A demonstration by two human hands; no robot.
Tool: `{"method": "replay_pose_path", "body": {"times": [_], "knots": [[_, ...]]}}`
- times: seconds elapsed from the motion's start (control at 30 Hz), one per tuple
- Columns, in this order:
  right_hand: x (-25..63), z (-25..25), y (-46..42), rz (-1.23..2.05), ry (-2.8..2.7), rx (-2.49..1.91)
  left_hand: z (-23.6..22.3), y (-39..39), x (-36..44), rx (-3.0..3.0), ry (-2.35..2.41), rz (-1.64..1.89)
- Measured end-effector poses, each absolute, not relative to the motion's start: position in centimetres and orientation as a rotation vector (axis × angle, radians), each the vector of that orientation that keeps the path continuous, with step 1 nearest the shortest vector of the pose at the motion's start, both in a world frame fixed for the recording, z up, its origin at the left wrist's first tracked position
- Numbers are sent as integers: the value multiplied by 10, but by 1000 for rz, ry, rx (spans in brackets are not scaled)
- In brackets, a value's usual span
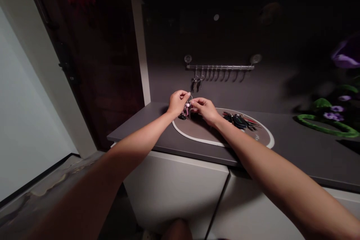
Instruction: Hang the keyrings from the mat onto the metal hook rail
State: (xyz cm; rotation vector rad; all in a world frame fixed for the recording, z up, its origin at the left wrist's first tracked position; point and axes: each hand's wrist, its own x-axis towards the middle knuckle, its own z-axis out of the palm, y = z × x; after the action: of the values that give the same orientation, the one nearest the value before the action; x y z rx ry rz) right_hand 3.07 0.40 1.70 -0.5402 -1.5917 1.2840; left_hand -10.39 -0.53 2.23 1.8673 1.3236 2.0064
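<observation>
My left hand point(177, 103) and my right hand point(204, 108) meet above the left end of an oval brown mat point(202, 132) with a pale rim. Both pinch a small key ring with a pink fob point(187, 108) that hangs between their fingertips. A heap of dark keys with red parts point(240, 120) lies on the mat just right of my right hand. On the wall behind, a metal hook rail point(221, 67) carries a couple of keys point(197, 81) on its leftmost hooks.
The mat lies on a dark countertop point(295, 146) over white cabinet doors point(174, 187). A dark wooden door point(95, 52) stands at the left. Purple flowers with green leaves point(334, 116) sit at the right end of the counter.
</observation>
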Motion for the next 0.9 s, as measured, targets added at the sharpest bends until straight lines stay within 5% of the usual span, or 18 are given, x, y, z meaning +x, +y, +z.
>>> {"method": "replay_pose_path", "body": {"times": [0.9], "knots": [[42,29,8,1361,-1414,-473,20,-13,-102,2224,1402,1975]]}}
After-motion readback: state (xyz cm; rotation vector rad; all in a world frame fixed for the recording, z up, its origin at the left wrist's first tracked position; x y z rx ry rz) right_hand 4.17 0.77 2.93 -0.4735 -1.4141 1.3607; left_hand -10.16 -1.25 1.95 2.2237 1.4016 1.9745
